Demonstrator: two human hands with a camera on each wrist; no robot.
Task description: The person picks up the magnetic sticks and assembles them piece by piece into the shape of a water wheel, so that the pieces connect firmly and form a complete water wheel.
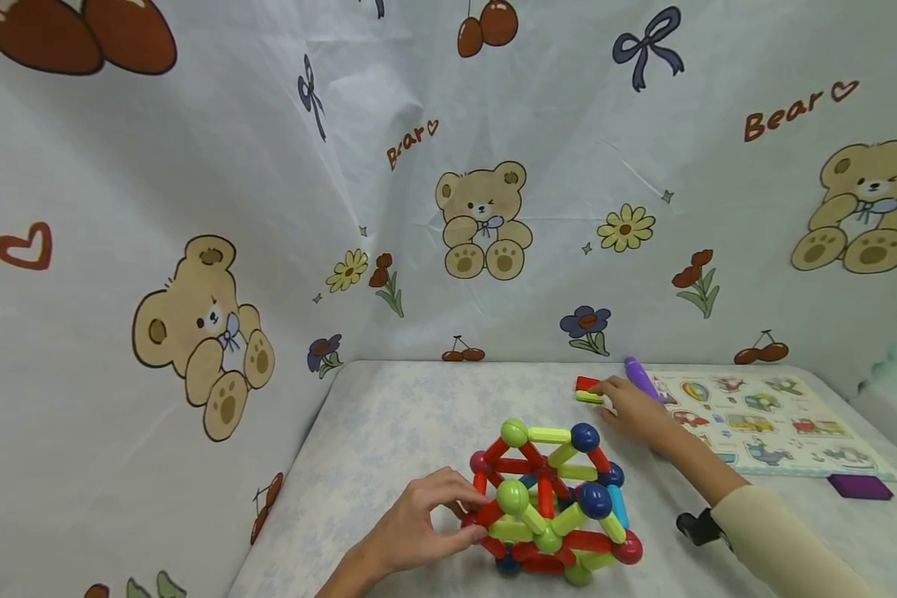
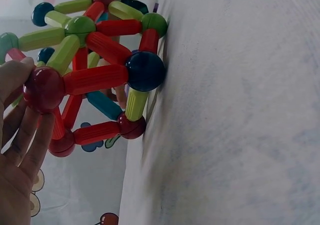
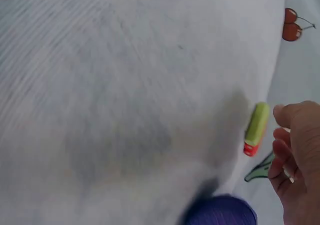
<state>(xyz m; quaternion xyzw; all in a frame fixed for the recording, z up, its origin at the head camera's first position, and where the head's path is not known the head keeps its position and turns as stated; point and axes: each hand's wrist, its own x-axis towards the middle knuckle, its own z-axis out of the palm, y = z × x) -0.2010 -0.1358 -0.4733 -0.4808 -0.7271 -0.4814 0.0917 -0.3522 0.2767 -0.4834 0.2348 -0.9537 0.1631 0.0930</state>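
With the left hand (image 1: 419,531) steadying the rod-and-ball plastic dome (image 1: 549,502) at the table's near edge, the half-curled, empty right hand (image 1: 631,409) should pinch the yellow-green plastic rod (image 1: 589,397) (far edge) at mid-length.

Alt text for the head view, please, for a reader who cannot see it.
A left hand touches a ball-and-rod structure on a table, while the right hand reaches to green and red rods beside a purple rod and puzzle board.
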